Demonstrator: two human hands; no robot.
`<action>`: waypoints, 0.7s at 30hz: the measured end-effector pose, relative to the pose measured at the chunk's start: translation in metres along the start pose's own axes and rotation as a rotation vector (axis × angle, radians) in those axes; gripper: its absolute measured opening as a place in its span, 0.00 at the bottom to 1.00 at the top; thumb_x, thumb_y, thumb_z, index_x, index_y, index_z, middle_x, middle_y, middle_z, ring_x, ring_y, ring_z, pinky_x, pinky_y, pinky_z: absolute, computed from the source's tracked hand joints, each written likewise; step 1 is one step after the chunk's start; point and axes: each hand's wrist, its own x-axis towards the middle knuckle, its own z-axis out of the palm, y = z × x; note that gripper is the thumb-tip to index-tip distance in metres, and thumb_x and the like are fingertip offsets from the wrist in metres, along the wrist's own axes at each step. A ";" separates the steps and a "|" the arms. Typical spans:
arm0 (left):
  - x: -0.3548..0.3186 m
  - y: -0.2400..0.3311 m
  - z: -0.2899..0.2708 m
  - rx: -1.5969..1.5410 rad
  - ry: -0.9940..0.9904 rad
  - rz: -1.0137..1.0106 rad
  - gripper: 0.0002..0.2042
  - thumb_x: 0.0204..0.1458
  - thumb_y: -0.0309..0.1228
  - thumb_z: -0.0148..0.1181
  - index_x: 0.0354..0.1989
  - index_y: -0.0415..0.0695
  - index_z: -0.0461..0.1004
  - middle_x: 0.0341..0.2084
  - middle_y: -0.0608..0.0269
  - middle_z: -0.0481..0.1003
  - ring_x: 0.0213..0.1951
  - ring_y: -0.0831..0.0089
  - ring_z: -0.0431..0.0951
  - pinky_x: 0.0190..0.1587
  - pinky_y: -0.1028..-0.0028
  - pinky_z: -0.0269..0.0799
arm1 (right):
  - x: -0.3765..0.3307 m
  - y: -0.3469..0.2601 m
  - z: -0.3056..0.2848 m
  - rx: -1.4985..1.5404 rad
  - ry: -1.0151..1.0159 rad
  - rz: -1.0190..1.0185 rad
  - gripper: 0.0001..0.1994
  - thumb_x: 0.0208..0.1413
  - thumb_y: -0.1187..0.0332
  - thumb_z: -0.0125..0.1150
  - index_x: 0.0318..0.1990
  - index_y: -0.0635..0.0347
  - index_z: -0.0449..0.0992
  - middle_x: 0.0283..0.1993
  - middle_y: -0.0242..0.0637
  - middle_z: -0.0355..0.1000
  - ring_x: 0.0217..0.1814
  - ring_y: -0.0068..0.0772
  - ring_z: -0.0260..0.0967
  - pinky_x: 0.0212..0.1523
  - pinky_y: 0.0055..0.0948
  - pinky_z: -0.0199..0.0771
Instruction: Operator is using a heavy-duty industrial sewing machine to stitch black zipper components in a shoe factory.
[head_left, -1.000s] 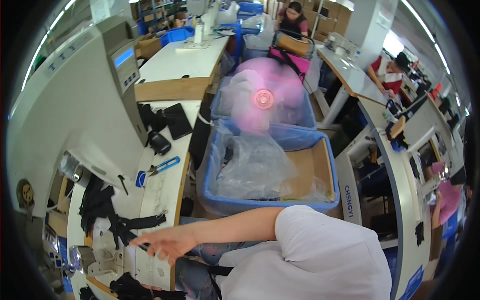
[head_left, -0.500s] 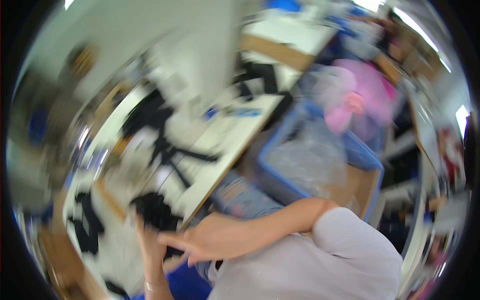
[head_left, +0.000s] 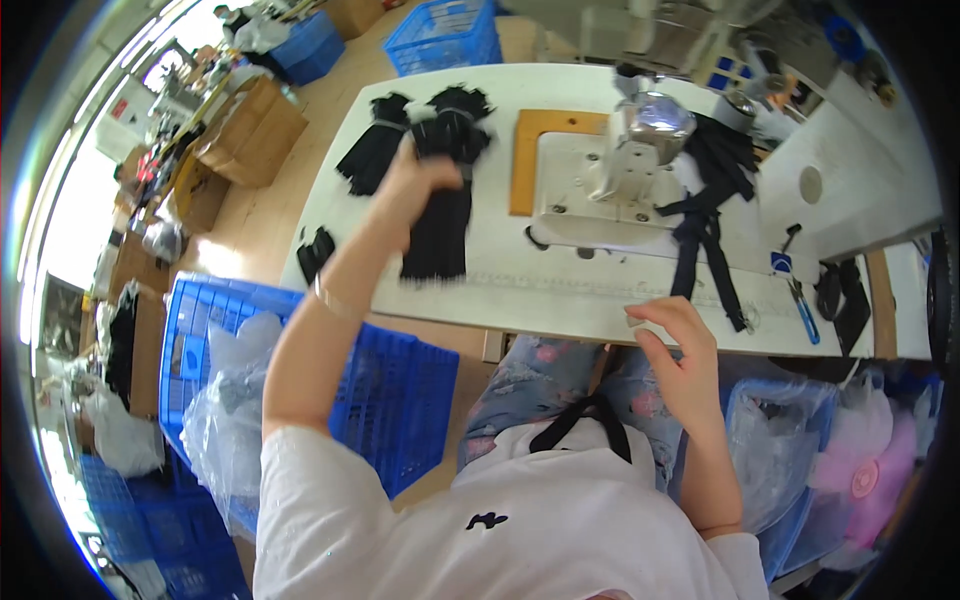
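Observation:
My left hand (head_left: 408,195), a bracelet on its wrist, reaches over the left part of the white sewing table (head_left: 570,297). Thumb and fingers are round the upper part of a tied bundle of black strips (head_left: 437,235); motion blurs it. Behind it lies another tied black bundle (head_left: 460,103), with a third black bundle (head_left: 375,155) to its left. My right hand (head_left: 682,360) hovers at the table's front edge, fingers curved and apart, with nothing clearly held. A small pale spot at its fingertips is too small to name. Beyond it, black straps (head_left: 705,255) trail from the sewing machine (head_left: 640,150).
A small black piece (head_left: 315,255) lies at the table's left edge. Blue-handled snips (head_left: 804,312) are at the right. Blue crates (head_left: 400,400) stand left of my legs, another crate (head_left: 445,40) beyond the table. A plastic-lined blue bin (head_left: 790,400) and pink fan (head_left: 865,475) are at right.
My view has swung from the right round to the table. My hands, close together at the black bundle before, are now apart; the left has carried it beside the other bundles.

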 end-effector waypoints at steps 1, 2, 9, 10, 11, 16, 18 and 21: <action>0.030 0.005 -0.016 -0.020 0.076 0.074 0.17 0.44 0.22 0.57 0.44 0.41 0.64 0.28 0.59 0.73 0.28 0.69 0.77 0.29 0.69 0.77 | -0.004 0.003 0.004 0.054 -0.042 0.062 0.13 0.47 0.80 0.59 0.42 0.62 0.77 0.40 0.40 0.72 0.45 0.40 0.69 0.45 0.31 0.69; 0.050 0.017 -0.022 -0.046 0.084 0.153 0.16 0.45 0.24 0.58 0.44 0.39 0.64 0.28 0.58 0.73 0.27 0.68 0.77 0.27 0.68 0.77 | -0.007 0.005 0.008 0.058 -0.069 0.063 0.11 0.48 0.78 0.60 0.41 0.62 0.77 0.39 0.39 0.73 0.43 0.40 0.69 0.44 0.31 0.68; 0.134 -0.002 -0.117 0.645 0.063 0.114 0.29 0.54 0.47 0.57 0.57 0.36 0.66 0.47 0.51 0.72 0.45 0.66 0.74 0.47 0.64 0.69 | -0.002 0.003 0.016 -0.040 -0.263 -0.064 0.11 0.48 0.76 0.61 0.41 0.61 0.77 0.38 0.37 0.73 0.40 0.36 0.69 0.41 0.29 0.69; 0.126 -0.005 -0.125 0.806 0.156 0.170 0.30 0.52 0.49 0.57 0.54 0.35 0.68 0.46 0.49 0.73 0.45 0.62 0.75 0.46 0.63 0.70 | -0.006 0.007 0.010 -0.038 -0.259 -0.057 0.11 0.48 0.76 0.61 0.41 0.61 0.77 0.38 0.37 0.73 0.40 0.36 0.69 0.41 0.29 0.69; 0.116 -0.005 -0.139 0.966 0.256 0.228 0.31 0.51 0.52 0.57 0.51 0.34 0.71 0.45 0.47 0.74 0.45 0.58 0.76 0.46 0.63 0.71 | -0.013 0.009 0.003 0.020 -0.238 0.066 0.11 0.48 0.77 0.60 0.41 0.62 0.77 0.37 0.37 0.73 0.39 0.35 0.69 0.40 0.28 0.69; 0.031 -0.053 -0.203 1.603 0.379 -0.221 0.43 0.48 0.64 0.51 0.56 0.30 0.63 0.52 0.36 0.67 0.51 0.44 0.72 0.49 0.57 0.71 | -0.037 0.028 -0.012 0.157 -0.129 0.256 0.10 0.49 0.77 0.58 0.41 0.63 0.77 0.33 0.38 0.73 0.35 0.31 0.70 0.38 0.25 0.68; 0.016 -0.089 -0.210 1.617 0.413 -0.265 0.42 0.50 0.63 0.50 0.57 0.31 0.61 0.56 0.37 0.62 0.53 0.41 0.68 0.51 0.54 0.69 | -0.031 0.029 -0.005 0.212 -0.215 0.269 0.09 0.50 0.76 0.58 0.40 0.63 0.77 0.32 0.38 0.73 0.35 0.32 0.71 0.38 0.25 0.68; -0.011 -0.096 -0.160 1.526 0.397 -0.243 0.36 0.52 0.58 0.51 0.57 0.37 0.62 0.57 0.38 0.59 0.55 0.41 0.66 0.51 0.53 0.69 | -0.024 0.020 0.005 0.254 -0.266 0.213 0.09 0.50 0.76 0.59 0.40 0.62 0.78 0.32 0.38 0.73 0.35 0.32 0.71 0.38 0.25 0.68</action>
